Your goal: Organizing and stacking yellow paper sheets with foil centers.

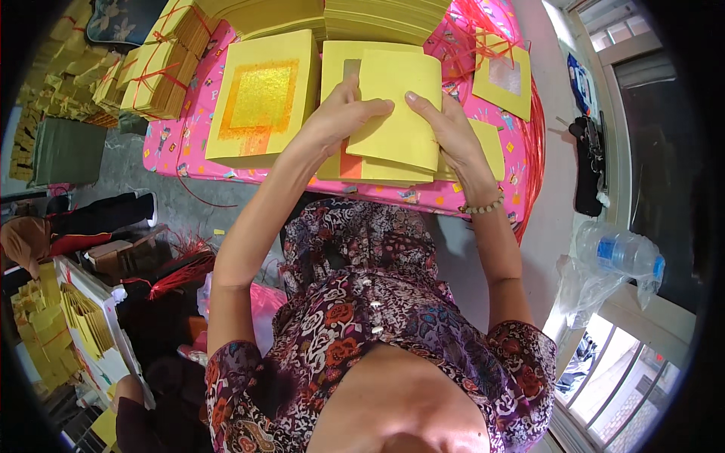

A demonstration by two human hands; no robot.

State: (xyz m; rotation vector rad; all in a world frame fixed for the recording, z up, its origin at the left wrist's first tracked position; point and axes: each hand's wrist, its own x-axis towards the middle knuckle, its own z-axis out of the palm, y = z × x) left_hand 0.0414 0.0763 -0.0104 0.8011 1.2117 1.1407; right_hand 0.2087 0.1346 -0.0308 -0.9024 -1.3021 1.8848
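Both hands grip a bundle of yellow paper sheets (pixel 394 140), its right side curved over like a fold. My left hand (pixel 347 113) is closed at its left edge, thumb lying on the top sheet and forefinger pointing away. My right hand (pixel 453 136) pinches the right edge, thumb on top and the other fingers mostly hidden behind. Beneath the bundle lies a yellow paper stack (pixel 332 64) with a grey patch and an orange strip partly showing. To the left is another yellow paper stack (pixel 262 98), its top sheet bearing a gold square with orange edges.
The pink patterned table cover (pixel 181 155) lies under the paper. Tall yellow stacks (pixel 377 21) stand at the back, and tied paper bundles (pixel 162 79) at the left. Red plastic strings (pixel 535 166) hang down the right side. A plastic bottle (pixel 627 257) lies by the window. Another person's arm (pixel 130 392) shows lower left.
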